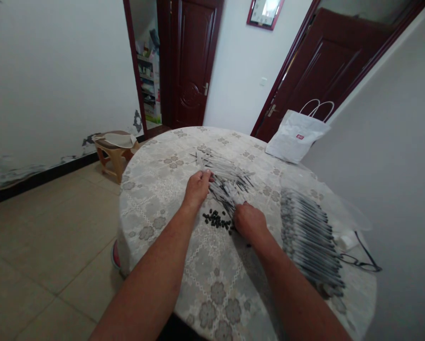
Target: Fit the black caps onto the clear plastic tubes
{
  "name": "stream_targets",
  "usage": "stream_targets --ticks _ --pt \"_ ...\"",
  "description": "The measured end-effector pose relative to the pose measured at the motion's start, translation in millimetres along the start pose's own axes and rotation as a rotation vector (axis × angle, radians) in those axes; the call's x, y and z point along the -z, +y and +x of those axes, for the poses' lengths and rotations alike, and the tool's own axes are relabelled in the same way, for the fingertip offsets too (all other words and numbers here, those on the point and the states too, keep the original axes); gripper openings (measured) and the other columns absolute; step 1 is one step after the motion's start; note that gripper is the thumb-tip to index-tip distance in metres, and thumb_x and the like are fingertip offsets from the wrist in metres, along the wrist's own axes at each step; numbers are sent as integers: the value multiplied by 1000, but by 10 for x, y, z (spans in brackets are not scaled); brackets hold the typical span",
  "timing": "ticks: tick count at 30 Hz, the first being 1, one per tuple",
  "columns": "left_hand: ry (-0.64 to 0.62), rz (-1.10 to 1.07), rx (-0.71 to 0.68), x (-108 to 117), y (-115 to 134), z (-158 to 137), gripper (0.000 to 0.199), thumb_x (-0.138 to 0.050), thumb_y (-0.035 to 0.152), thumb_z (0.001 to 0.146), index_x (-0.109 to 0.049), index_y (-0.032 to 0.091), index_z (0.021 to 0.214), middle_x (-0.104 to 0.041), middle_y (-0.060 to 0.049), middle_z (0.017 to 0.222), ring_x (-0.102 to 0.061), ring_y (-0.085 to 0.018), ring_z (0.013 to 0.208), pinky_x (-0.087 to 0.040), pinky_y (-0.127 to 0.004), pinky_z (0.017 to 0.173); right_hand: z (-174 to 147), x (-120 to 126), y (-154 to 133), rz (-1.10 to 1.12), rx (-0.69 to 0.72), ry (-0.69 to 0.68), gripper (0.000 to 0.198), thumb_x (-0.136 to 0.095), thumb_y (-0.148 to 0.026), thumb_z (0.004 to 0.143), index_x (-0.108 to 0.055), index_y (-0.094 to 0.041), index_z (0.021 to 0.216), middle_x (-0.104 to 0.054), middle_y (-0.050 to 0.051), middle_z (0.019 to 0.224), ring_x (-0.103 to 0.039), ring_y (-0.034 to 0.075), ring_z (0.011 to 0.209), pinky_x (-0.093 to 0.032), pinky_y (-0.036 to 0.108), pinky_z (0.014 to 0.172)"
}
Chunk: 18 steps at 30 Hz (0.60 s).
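A loose pile of thin white and black sticks [222,165], which look like pen refills, lies across the middle of the table. My left hand [197,188] is closed, its thumb and fingers pinching the left ends of some of these sticks. Around their right, nearer ends my right hand [249,220] is curled; most of its fingertips are hidden behind the knuckles. Between the two hands the sticks run slantwise as a loose bundle. Small black caps [216,219] lie scattered on the cloth just below the bundle, the nearest ones beside my right hand.
To the right, a neat stack of grey pen-like sticks [310,237] lies by clear plastic film. Eyeglasses [361,260] rest near the right edge. A white paper bag [295,137] stands at the back of the round table [151,166]. A stool [114,156] is on the floor at left.
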<state>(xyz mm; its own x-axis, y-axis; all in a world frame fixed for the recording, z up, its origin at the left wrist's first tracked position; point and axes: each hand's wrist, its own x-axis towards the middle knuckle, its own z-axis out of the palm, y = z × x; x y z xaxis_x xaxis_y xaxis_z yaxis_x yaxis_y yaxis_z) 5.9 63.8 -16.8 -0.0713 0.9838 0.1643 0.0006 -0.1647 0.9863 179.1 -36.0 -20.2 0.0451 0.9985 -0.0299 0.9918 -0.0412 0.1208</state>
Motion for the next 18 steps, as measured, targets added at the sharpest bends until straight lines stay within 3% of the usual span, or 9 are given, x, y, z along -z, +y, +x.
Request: stream_targets --ticks 7,12,15,18 --pt "-80 -30 32 -124 -33 -81 38 -57 50 89 -74 17 83 -53 0 51 -57 -18 56 -44 -26 54 -187 -84 300 36 -86 25 35 -42 -34 103 -72 -16 97 -70 15 101 -70 24 93 -48 30 78" --pt "-123 -51 51 -235 -47 -143 32 -61 49 88 -62 19 77 -46 5 51 -48 -13 44 -38 -23 44 -182 -105 496 87 -98 39 37 -42 -37 105 -71 -17 98 -68 13 101 -67 21 94 -44 29 80" --pt "-106 -50 44 -286 -23 -170 28 -62 46 87 -56 21 77 -49 5 56 -50 -13 46 -38 -22 42 -241 -25 542 97 -108 127 37 -41 -35 105 -71 -16 94 -67 12 96 -65 20 90 -44 29 79" --pt "-67 -50 17 -287 -10 -165 28 -61 46 88 -55 21 77 -51 4 59 -51 -13 48 -39 -22 43 -437 59 433 158 -82 304 36 -40 -34 106 -68 -18 91 -64 11 91 -61 21 87 -44 30 79"
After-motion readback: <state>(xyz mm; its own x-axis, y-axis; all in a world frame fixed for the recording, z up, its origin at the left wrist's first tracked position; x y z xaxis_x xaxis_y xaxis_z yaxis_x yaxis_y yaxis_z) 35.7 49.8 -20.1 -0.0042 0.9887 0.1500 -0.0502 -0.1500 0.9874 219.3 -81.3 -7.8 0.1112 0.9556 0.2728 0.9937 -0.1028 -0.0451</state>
